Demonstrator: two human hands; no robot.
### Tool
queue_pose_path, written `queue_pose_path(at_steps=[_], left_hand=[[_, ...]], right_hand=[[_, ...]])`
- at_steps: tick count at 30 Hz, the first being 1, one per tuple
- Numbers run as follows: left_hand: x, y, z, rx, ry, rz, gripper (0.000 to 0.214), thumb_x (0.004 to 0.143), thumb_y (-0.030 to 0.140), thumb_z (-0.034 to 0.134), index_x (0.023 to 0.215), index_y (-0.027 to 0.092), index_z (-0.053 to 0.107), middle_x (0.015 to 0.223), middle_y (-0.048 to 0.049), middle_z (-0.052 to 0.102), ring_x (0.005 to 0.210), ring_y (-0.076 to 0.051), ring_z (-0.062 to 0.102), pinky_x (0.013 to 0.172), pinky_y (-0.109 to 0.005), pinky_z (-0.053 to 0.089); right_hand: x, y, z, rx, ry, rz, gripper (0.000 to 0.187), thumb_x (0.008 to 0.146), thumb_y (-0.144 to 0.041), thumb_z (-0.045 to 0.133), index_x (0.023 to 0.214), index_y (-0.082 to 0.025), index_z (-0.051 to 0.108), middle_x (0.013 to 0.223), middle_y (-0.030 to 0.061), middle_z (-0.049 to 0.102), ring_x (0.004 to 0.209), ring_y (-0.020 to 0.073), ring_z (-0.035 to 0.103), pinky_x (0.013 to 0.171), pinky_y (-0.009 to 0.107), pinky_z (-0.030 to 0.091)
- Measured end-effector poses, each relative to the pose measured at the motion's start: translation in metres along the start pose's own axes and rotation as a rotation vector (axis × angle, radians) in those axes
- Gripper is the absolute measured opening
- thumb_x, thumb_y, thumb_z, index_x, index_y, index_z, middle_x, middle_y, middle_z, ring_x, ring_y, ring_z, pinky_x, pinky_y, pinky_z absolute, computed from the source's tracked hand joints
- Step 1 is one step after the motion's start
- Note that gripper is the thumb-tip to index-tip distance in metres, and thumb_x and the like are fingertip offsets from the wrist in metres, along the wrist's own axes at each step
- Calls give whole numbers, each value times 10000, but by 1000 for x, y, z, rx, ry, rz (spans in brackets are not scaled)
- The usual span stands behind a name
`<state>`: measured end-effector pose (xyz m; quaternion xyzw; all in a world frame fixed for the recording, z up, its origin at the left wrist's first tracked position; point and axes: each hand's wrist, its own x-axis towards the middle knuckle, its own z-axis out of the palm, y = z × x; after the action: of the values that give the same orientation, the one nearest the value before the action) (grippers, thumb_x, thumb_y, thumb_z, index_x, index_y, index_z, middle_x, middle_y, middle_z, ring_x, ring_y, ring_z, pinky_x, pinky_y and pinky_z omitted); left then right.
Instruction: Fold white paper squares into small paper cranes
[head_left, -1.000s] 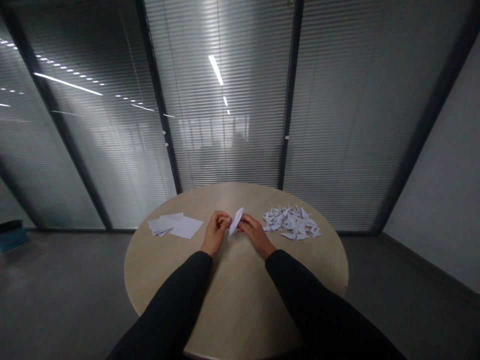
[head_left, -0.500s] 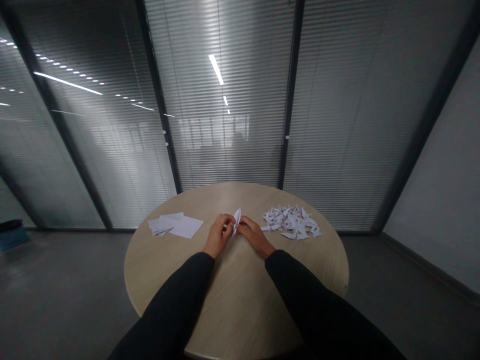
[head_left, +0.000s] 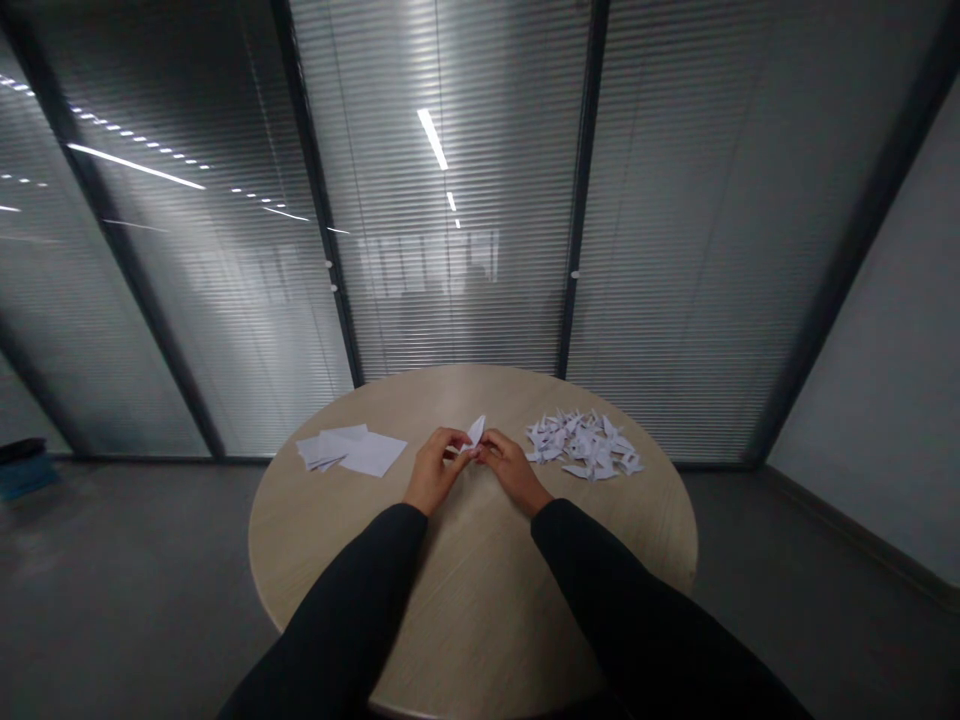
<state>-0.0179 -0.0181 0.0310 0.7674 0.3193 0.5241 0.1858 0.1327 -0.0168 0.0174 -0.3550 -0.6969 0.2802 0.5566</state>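
A small piece of folded white paper [head_left: 477,430] is held between my two hands above the middle of the table, one pointed flap standing up. My left hand [head_left: 436,465] pinches it from the left, fingers closed. From the right, my right hand [head_left: 510,468] grips it too, its fingertips close to those of the left. The lower part of the paper is largely hidden by my fingers. To the right of my right hand lies a heap of folded white paper cranes [head_left: 589,445]. Left of my left hand are several flat white paper sheets [head_left: 371,455], partly overlapping.
Everything lies on a round wooden table [head_left: 465,600]. Behind it stands a glass partition with blinds [head_left: 457,330] and dark frames. A blue bin [head_left: 26,470] is on the floor at far left, and a white wall [head_left: 885,400] rises at right.
The folded paper has turned: its upright point now leans right and a lower part shows toward the left. My fingertips have come closer together beneath it. The sheets and heap are unchanged.
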Motion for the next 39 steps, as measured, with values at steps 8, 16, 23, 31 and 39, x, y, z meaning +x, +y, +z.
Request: queue_pose_path(at_steps=[8,16,23,31,39], left_hand=[[1,-2,-1,38,38,-37,136,816,291,520,837,169,579,815,-35,616,724,-124,586,660,-246,491],[0,1,-2,-10,37,-56,138,808,286,526,892,177,531,805,-21,611,745,-126,587,695,-258,478],[1,1,1,-73,9,-76,302,764,299,586,1030,176,517,822,-20,607,752,-123,583,712,-257,473],[3,-8,-2,-127,-30,-240,212,686,343,660,785,158,628,686,-14,634,648,-135,583,636,-241,448],[1,-3,2,-199,-96,-235,239,708,372,633,808,155,627,764,-35,652,691,-135,591,679,-252,460]], right_hand=[[-2,0,-1,-55,18,-7,171,822,-336,487,743,-195,545,762,5,530,765,154,521,703,269,428],[-1,-4,-1,-53,67,-15,164,803,-340,517,855,-200,585,853,28,562,826,161,527,735,275,443],[0,-6,-4,-21,98,-17,173,768,-362,565,766,-190,585,782,17,590,766,161,560,707,271,452],[-2,-16,-2,-7,121,-14,204,714,-379,626,755,-180,614,808,27,562,741,161,569,628,261,469],[-1,-21,-4,-32,177,-16,255,687,-420,652,634,-173,613,669,10,559,656,147,541,626,261,443]])
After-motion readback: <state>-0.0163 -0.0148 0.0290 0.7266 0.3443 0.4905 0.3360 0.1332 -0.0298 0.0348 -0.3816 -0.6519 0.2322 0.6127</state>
